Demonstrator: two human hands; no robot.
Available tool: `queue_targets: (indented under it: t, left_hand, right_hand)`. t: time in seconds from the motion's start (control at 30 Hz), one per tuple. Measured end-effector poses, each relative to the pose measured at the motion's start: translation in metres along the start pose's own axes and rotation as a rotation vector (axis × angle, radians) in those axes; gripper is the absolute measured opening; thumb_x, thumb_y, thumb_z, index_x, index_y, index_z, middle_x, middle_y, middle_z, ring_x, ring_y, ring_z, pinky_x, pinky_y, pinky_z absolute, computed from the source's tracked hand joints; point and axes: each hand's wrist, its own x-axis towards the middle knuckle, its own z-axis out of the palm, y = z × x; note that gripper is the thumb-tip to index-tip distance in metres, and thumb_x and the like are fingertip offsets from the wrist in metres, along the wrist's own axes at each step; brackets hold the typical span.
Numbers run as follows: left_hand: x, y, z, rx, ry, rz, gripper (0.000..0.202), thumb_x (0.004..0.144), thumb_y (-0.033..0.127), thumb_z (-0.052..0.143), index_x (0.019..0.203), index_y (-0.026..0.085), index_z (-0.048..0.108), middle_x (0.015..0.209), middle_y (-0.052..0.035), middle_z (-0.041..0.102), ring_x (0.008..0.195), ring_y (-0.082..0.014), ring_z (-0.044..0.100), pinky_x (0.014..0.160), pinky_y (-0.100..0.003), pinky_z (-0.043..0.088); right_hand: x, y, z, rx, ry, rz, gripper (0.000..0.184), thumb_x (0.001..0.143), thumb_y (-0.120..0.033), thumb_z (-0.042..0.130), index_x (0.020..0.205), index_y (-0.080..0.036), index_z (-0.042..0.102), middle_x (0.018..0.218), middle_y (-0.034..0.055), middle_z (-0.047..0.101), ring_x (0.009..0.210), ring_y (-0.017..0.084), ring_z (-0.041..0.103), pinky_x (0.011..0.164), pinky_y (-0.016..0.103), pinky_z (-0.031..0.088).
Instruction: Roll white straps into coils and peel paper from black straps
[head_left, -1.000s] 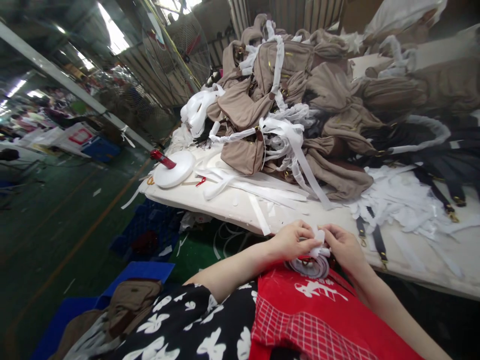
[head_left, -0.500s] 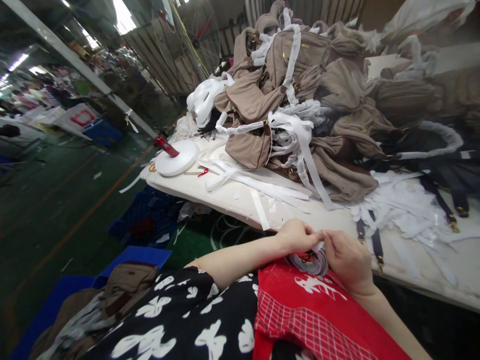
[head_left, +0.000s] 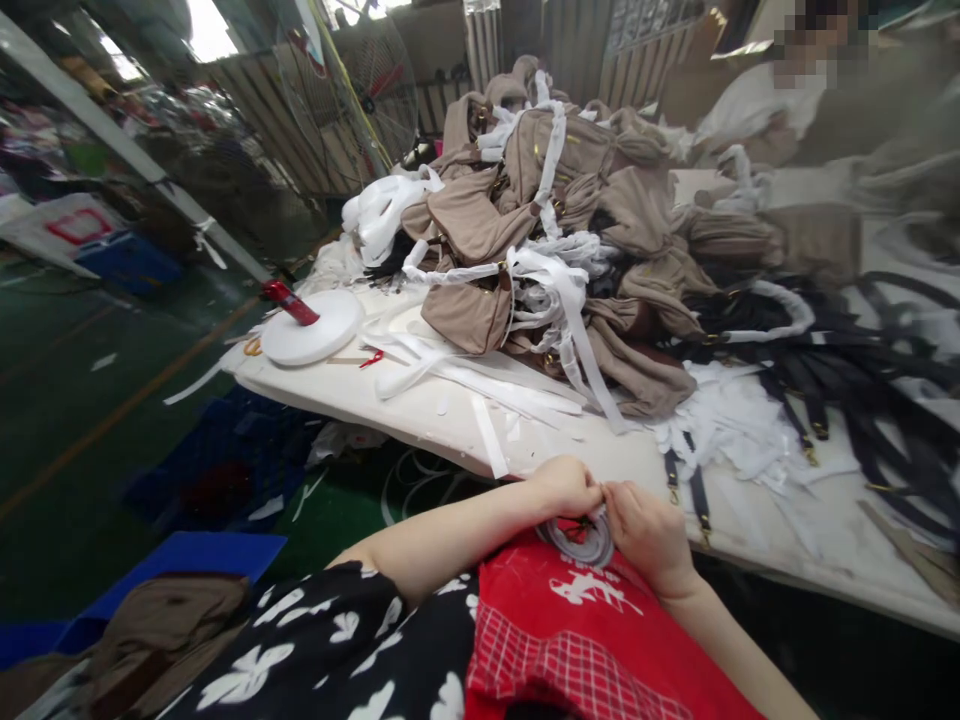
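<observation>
A coiled pale grey strap rests against the red apron at my waist. My left hand pinches at the top of this coil, fingers closed. From the other side my right hand closes on it too, its fingertips meeting those of the left. The exact spot being gripped is hidden by the fingers. Just beyond both hands runs the front edge of the white table.
Brown fabric bags with white-wrapped straps are heaped on the table. White strips and dark straps with gold clips lie to the right. A white roll sits at left. Another person is at the back right.
The view has turned to the right, bringing a person and more dark straps into sight. Both hands stay together at the coiled strap, with only slight finger movement.
</observation>
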Motion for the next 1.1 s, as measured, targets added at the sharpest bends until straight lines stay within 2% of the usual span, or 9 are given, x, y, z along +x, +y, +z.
queue_targets:
  t: [0.2,0.27,0.37,0.53,0.63,0.77,0.83,0.93,1.1]
  left_hand:
    - [-0.001,-0.007,0.009,-0.174,0.378,0.077,0.025,0.082,0.035,0.067,0.097,0.016,0.066,0.089,-0.0051,0.073,0.081,-0.0176,0.066,0.076,-0.025,0.047]
    - [0.002,-0.006,0.008,-0.163,0.27,0.126,0.02,0.087,0.032,0.061,0.099,0.017,0.066,0.084,-0.0028,0.072,0.078,-0.017,0.065,0.074,-0.025,0.046]
    - [0.006,0.001,0.005,0.003,0.101,0.154,0.028,0.094,0.028,0.046,0.078,0.018,0.067,0.076,-0.005,0.071,0.074,-0.0185,0.064,0.071,-0.027,0.044]
    - [0.001,0.012,0.001,0.126,0.078,0.107,0.039,0.097,0.03,0.04,0.077,0.018,0.071,0.086,-0.0108,0.074,0.08,-0.0213,0.066,0.075,-0.03,0.045]
    - [-0.002,0.012,0.001,0.131,0.082,0.104,0.043,0.099,0.039,0.039,0.083,0.018,0.073,0.091,-0.0104,0.075,0.087,-0.0218,0.067,0.08,-0.029,0.047]
    - [-0.001,0.008,-0.001,0.172,0.066,0.169,0.044,0.098,0.039,0.038,0.087,0.016,0.073,0.092,-0.0123,0.075,0.089,-0.0249,0.068,0.083,-0.032,0.05]
    - [0.0,0.005,-0.004,0.189,0.01,0.25,0.041,0.097,0.035,0.038,0.092,0.015,0.073,0.097,-0.0134,0.075,0.094,-0.0263,0.068,0.087,-0.034,0.05]
    - [0.005,0.0,-0.007,0.062,-0.047,0.271,0.039,0.095,0.027,0.038,0.115,0.012,0.069,0.11,-0.0143,0.073,0.104,-0.0261,0.067,0.095,-0.035,0.049]
    - [0.02,-0.004,-0.007,-0.209,-0.007,0.04,0.048,0.096,0.021,0.034,0.137,0.006,0.054,0.112,-0.0165,0.071,0.098,-0.0225,0.068,0.092,-0.032,0.051]
  right_hand:
    - [0.003,-0.004,0.004,0.142,0.091,0.21,0.025,0.104,-0.018,0.039,0.087,-0.02,0.058,0.071,0.003,0.063,0.066,0.017,0.06,0.063,0.031,0.04]
    - [0.005,-0.003,0.005,0.119,0.077,0.2,0.028,0.104,-0.017,0.038,0.085,-0.021,0.058,0.071,0.003,0.063,0.065,0.017,0.059,0.063,0.031,0.039]
    - [0.008,-0.003,0.003,0.099,0.042,0.162,0.031,0.102,-0.017,0.038,0.081,-0.021,0.059,0.069,0.0032,0.062,0.063,0.018,0.057,0.061,0.031,0.037]
    - [0.01,-0.001,-0.008,0.208,0.018,0.185,0.034,0.103,-0.02,0.037,0.081,-0.021,0.062,0.07,0.004,0.064,0.064,0.018,0.059,0.061,0.029,0.04]
    - [0.009,0.007,-0.005,0.412,0.04,0.386,0.029,0.104,-0.031,0.042,0.09,-0.019,0.063,0.077,0.0043,0.068,0.068,0.018,0.063,0.064,0.027,0.045]
    - [0.01,0.021,0.012,0.842,-0.135,0.654,0.045,0.099,-0.054,0.046,0.071,-0.02,0.057,0.06,-0.0009,0.057,0.056,0.016,0.056,0.053,0.026,0.044]
    - [0.011,0.024,0.014,0.862,-0.158,0.661,0.049,0.098,-0.056,0.046,0.065,-0.021,0.053,0.052,-0.0033,0.049,0.05,0.015,0.049,0.049,0.025,0.038]
    - [0.015,0.018,0.001,0.638,-0.022,0.606,0.045,0.099,-0.051,0.048,0.066,-0.021,0.055,0.052,-0.0028,0.05,0.051,0.014,0.048,0.053,0.027,0.035]
    - [0.023,0.006,-0.031,0.286,0.072,0.169,0.032,0.101,-0.028,0.05,0.07,-0.021,0.058,0.064,0.0024,0.06,0.061,0.016,0.054,0.062,0.031,0.034]
